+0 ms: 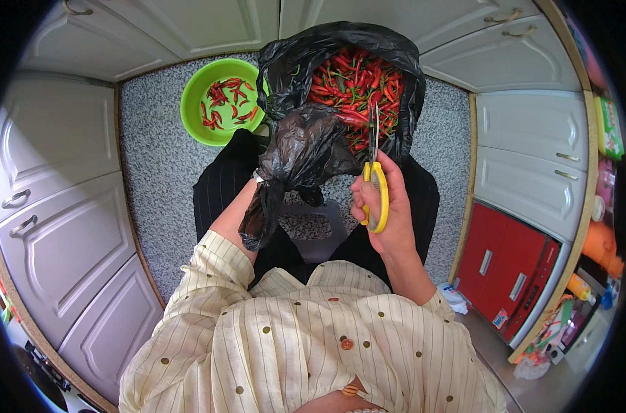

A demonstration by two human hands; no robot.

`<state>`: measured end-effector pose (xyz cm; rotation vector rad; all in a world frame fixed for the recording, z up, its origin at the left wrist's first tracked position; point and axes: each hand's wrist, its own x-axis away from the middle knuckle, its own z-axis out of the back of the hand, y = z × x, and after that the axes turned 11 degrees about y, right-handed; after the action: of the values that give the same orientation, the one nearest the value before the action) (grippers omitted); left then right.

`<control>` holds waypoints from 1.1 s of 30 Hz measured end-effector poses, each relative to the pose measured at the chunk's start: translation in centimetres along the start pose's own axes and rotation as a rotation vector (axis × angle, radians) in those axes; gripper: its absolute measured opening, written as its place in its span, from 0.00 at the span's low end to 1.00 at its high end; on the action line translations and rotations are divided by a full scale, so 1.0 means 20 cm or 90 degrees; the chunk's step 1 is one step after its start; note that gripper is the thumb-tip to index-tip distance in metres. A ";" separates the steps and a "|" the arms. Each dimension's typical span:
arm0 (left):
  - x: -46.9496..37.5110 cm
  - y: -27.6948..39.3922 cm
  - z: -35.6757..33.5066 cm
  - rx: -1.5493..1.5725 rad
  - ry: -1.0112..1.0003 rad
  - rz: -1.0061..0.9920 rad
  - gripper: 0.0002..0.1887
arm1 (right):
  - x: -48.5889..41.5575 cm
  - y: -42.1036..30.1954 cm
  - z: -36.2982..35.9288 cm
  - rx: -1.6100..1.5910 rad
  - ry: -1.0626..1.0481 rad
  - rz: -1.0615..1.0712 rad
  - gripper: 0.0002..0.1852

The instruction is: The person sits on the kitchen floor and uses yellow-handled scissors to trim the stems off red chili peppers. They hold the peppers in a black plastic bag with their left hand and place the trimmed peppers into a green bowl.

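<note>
Scissors with yellow handles point(376, 199) are gripped in my right hand point(390, 204), blades pointing away from me over the chili pile. A large black plastic bag point(413, 67) stands rolled open before me, full of red chili peppers point(362, 77) with green stems. Black plastic covers my left hand point(308, 139), which is over the bag's near left edge; its fingers are hidden, so whether it holds anything does not show. Left of the bag, a green plastic basin point(189, 121) holds loose red chilies point(217, 95).
Speckled flooring point(158, 155) lies between white cabinets point(60, 124) on the left, ahead and right. A grey plastic stool point(336, 222) shows between my legs. At the right is a red-fronted appliance point(504, 263), with assorted items beyond it.
</note>
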<state>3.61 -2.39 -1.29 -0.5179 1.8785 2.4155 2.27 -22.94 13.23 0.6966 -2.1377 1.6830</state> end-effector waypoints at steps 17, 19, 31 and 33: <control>0.00 0.11 -0.05 0.370 0.093 0.277 0.18 | 0.00 0.11 -0.01 0.030 0.014 0.017 0.32; 0.00 0.09 -0.04 0.167 0.061 0.172 0.17 | -0.03 0.14 -0.01 0.016 0.035 0.005 0.32; -0.01 0.10 -0.01 -0.277 -0.034 -0.063 0.19 | -0.15 0.18 0.05 0.007 0.072 -0.097 0.33; -0.01 0.07 -0.01 -0.091 -0.045 0.155 0.22 | -0.15 0.19 0.07 0.015 0.083 -0.125 0.33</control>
<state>3.51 -2.91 0.12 -0.2152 1.8470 2.6957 2.62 -23.18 8.21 0.7551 -1.8980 1.6057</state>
